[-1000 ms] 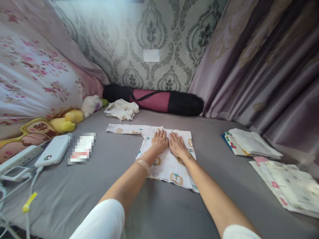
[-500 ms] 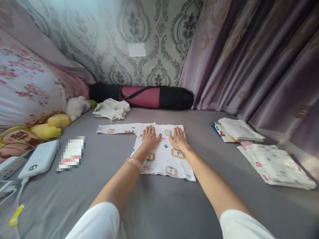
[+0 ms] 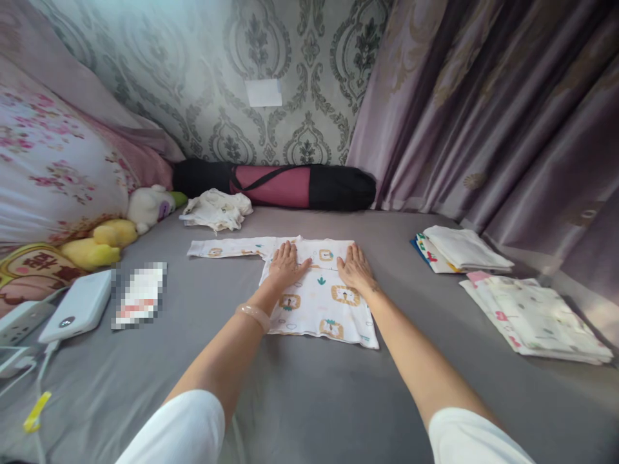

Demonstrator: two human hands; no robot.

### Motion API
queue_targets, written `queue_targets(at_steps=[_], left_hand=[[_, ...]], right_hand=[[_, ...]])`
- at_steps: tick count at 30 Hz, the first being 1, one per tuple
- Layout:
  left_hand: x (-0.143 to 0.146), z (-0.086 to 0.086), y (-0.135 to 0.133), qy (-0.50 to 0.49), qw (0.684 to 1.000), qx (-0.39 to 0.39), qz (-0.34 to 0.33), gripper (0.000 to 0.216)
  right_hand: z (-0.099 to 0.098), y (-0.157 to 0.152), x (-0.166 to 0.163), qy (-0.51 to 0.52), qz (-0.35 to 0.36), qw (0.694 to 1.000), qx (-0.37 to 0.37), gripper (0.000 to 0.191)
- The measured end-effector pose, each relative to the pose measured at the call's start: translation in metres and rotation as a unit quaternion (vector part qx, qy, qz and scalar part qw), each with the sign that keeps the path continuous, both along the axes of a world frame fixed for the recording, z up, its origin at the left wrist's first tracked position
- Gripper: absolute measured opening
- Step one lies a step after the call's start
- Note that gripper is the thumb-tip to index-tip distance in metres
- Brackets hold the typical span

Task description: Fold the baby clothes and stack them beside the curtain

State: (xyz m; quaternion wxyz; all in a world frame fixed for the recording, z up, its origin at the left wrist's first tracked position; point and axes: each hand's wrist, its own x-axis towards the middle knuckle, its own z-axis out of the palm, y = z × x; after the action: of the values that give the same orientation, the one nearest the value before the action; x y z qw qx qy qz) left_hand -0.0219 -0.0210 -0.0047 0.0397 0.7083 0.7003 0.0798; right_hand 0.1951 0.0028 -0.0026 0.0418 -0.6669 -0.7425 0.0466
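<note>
A small white shirt (image 3: 314, 309) printed with tan lion faces and green leaves lies flat on the grey bed sheet. One sleeve stretches out to the left; on the right side no sleeve shows, and the upper part looks folded over. My left hand (image 3: 285, 265) rests flat on the shirt near its upper left, fingers spread, with a pale bangle at the wrist. Toward the upper right edge, my right hand (image 3: 356, 269) also lies palm down, fingers stretched out. Both hands press on the cloth and grip nothing.
Folded clothes lie in two piles at right: a far pile (image 3: 467, 250) and a nearer one (image 3: 544, 317). Behind are a crumpled white garment (image 3: 217, 209) and a long black-and-maroon bag (image 3: 285, 185). A power bank (image 3: 77, 306), a blurred packet (image 3: 141, 295) and plush toys (image 3: 91, 248) occupy the left.
My right hand has slid slightly right toward the shirt's edge, and my left hand slightly left. The shirt lies in about the same place.
</note>
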Motion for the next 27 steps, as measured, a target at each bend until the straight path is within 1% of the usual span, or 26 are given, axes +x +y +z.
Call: queue_targets(at_steps=[3, 5, 9, 11, 12, 13, 14, 15, 17, 19, 21, 22, 24, 27], left_hand=[[-0.011, -0.002, 0.001, 0.002, 0.999, 0.001, -0.045, 0.079], [-0.018, -0.003, 0.002, -0.001, 0.998, -0.001, -0.064, 0.076], [-0.033, -0.001, 0.002, -0.045, 0.993, -0.012, -0.105, 0.071], [-0.044, 0.003, -0.003, -0.088, 0.988, 0.027, -0.128, 0.065], [-0.051, 0.005, -0.007, -0.113, 0.984, 0.058, -0.128, 0.06], [-0.06, 0.008, -0.012, -0.137, 0.98, 0.091, -0.116, 0.055], [-0.071, 0.01, -0.016, -0.161, 0.976, 0.121, -0.085, 0.049], [-0.083, 0.013, -0.02, -0.181, 0.972, 0.143, -0.036, 0.043], [-0.11, 0.018, -0.027, -0.201, 0.961, 0.166, 0.098, 0.034], [-0.136, 0.023, -0.032, -0.205, 0.937, 0.166, 0.231, 0.031], [-0.158, 0.027, -0.036, -0.212, 0.906, 0.159, 0.329, 0.031], [-0.167, 0.028, -0.038, -0.217, 0.893, 0.158, 0.361, 0.033], [-0.179, 0.029, -0.042, -0.226, 0.873, 0.161, 0.402, 0.037], [-0.191, 0.03, -0.045, -0.242, 0.855, 0.15, 0.433, 0.042]], right_hand=[[-0.002, 0.002, 0.0, -0.007, 0.002, 1.0, 0.003, 0.07], [-0.003, 0.002, 0.0, -0.013, 0.003, 1.0, 0.002, 0.069], [0.0, 0.004, 0.0, -0.018, 0.003, 1.0, -0.009, 0.069], [0.004, 0.006, -0.001, -0.02, -0.001, 1.0, -0.024, 0.07], [0.007, 0.007, -0.002, -0.022, -0.006, 0.999, -0.032, 0.069], [0.01, 0.008, -0.003, -0.026, -0.011, 0.999, -0.034, 0.069], [0.013, 0.009, -0.007, -0.03, -0.016, 0.999, -0.029, 0.068], [0.016, 0.009, -0.012, -0.033, -0.017, 0.999, -0.015, 0.066], [0.021, 0.007, -0.028, -0.029, 0.0, 0.999, 0.023, 0.062], [0.024, 0.002, -0.053, -0.008, 0.046, 0.998, 0.039, 0.059], [0.024, -0.006, -0.083, 0.021, 0.108, 0.994, 0.025, 0.059], [0.023, -0.01, -0.098, 0.034, 0.14, 0.989, 0.014, 0.059], [0.02, -0.017, -0.126, 0.055, 0.184, 0.981, -0.002, 0.06], [0.015, -0.022, -0.154, 0.077, 0.206, 0.975, -0.011, 0.059]])
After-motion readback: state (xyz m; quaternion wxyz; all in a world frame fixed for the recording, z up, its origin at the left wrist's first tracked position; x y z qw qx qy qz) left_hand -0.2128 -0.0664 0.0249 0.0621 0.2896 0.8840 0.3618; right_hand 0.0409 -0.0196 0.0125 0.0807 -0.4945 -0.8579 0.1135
